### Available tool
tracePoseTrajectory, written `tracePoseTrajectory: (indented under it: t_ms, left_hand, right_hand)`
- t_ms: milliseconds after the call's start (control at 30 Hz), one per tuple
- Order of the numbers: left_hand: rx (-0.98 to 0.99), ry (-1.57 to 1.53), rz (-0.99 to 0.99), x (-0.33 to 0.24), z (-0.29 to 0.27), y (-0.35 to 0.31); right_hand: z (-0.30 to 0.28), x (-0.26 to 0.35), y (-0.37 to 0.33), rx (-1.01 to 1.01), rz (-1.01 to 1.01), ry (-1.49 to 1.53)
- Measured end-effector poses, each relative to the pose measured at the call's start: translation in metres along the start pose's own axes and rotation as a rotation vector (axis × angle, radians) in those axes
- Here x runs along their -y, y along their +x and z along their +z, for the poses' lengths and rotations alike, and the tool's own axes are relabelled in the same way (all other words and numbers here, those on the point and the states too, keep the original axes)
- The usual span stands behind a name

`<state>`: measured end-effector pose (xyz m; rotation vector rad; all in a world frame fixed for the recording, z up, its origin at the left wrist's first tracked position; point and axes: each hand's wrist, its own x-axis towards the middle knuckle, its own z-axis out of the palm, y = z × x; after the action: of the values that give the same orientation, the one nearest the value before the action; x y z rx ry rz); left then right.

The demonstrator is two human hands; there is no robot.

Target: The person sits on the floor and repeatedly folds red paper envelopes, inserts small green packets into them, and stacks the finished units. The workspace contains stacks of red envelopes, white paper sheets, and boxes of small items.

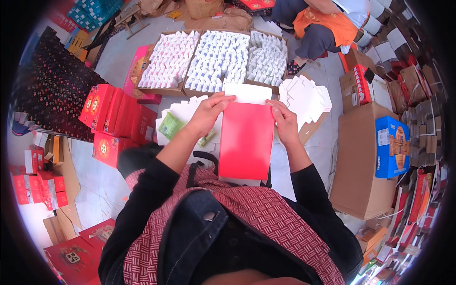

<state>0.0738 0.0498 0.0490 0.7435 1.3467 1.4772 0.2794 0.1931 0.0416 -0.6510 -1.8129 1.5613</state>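
Note:
In front of my lap I hold a red box (247,142), long and flat-faced, with a white flap (248,93) standing out at its far end. A paler flap shows at its near end. My left hand (210,114) pinches the far left corner by the white flap. At the far right corner, the fingers of my right hand (286,122) close on the box's edge. Beside my left forearm lies a green packet (171,125) on white flat card pieces (190,110). More white card blanks (304,99) are fanned out beyond my right hand.
Three open cartons (216,59) of small white packets stand ahead. Red boxes (116,111) are stacked left. At right, a large brown carton (358,161) stands with a blue box (392,146) against it. A person in an orange garment (327,26) sits at the far right.

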Motion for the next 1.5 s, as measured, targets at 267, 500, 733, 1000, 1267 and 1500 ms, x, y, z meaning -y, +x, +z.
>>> tracePoseTrajectory:
  t_ms: [267,500,733,1000,1267,1500]
  left_hand:
    - [0.000,-0.065,-0.029,-0.019,0.003,-0.013]
    - [-0.023,0.144,0.037,-0.022,-0.008,-0.022]
    - [-0.089,0.245,0.278,-0.027,-0.002,-0.037]
    - [-0.094,0.234,0.403,-0.037,0.018,-0.045]
    - [-0.175,0.284,0.477,-0.038,0.023,-0.047]
    - [-0.152,0.199,0.415,-0.032,0.026,-0.046]
  right_hand:
    - [0.007,0.014,0.004,0.003,0.179,0.492]
    - [0.008,0.008,0.006,0.171,0.046,0.181]
    - [0.024,0.040,0.005,0.010,-0.235,0.115]
    - [0.020,0.104,0.085,0.772,0.313,-0.056]
    - [0.043,0.111,0.087,0.923,0.483,-0.144]
    - [0.046,0.110,0.080,0.962,0.347,-0.145]
